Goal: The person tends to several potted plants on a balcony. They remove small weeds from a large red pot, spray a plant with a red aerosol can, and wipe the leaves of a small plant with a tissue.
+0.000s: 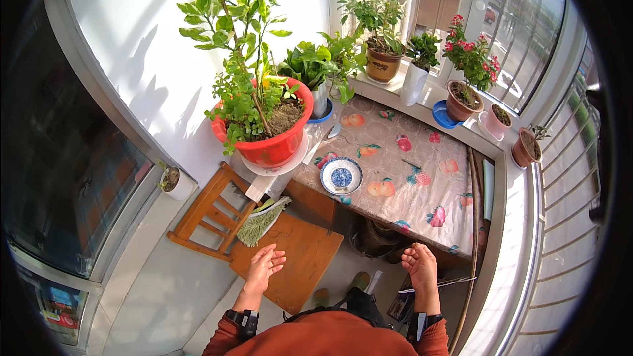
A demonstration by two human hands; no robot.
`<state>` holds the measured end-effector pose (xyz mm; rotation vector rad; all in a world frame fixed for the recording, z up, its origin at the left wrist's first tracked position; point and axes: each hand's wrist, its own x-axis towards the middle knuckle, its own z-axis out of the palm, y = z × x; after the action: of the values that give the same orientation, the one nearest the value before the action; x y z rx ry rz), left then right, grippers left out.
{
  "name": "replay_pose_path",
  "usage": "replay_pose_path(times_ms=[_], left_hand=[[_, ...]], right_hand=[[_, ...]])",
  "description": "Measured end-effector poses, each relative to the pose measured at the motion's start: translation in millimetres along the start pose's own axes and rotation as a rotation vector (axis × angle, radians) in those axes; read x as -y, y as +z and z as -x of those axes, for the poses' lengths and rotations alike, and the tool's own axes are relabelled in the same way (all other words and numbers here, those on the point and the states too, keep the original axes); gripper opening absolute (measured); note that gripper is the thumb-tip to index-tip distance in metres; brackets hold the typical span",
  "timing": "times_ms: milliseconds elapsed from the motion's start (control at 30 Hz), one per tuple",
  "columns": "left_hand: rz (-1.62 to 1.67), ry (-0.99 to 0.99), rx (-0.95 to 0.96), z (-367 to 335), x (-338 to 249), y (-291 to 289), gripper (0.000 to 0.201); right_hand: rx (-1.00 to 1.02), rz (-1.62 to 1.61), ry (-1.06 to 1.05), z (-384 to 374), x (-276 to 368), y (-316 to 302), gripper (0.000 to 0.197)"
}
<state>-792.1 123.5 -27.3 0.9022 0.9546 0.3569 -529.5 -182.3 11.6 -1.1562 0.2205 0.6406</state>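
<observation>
My left hand (265, 267) hangs above the wooden seat of a chair (293, 250), its fingers loosely stretched and nothing in it. Off the table's front edge, to the right, my right hand (420, 266) is raised with loosely bent fingers and holds nothing I can see. Neither hand touches anything. Ahead of them is a table with a fruit-patterned plastic cover (428, 188). On it stands a blue-and-white dish (341, 176). A small spoon-like tool (334, 131) lies behind the dish, and a thin dark stick-like item (412, 163) lies to its right.
A red pot (280, 148) with a tall leafy plant stands at the table's left. Several potted plants, including a pink-flowered one (468, 59), line the windowsill. A green-white cloth (264, 221) lies on the chair. A dark container (369, 237) sits under the table.
</observation>
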Motion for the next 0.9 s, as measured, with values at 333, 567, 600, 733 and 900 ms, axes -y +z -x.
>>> replay_pose_path(times_ms=[333, 567, 600, 733, 900], left_hand=[[-0.121, -0.011, 0.19, 2, 21, 77, 0.028], [-0.24, -0.058, 0.377, 12, 62, 174, 0.032], [-0.264, -0.047, 0.419, 13, 66, 189, 0.033], [-0.297, -0.075, 0.499, 20, 75, 233, 0.034], [-0.332, -0.039, 0.488, 9, 44, 264, 0.031]], right_hand=[[-0.074, -0.081, -0.072, 35, 20, -75, 0.011], [-0.191, -0.178, -0.121, 58, 37, -173, 0.012], [-0.209, -0.187, -0.12, 59, 38, -184, 0.012], [-0.21, -0.25, -0.172, 66, 44, -219, 0.012], [-0.276, -0.299, -0.196, 70, 54, -243, 0.013]])
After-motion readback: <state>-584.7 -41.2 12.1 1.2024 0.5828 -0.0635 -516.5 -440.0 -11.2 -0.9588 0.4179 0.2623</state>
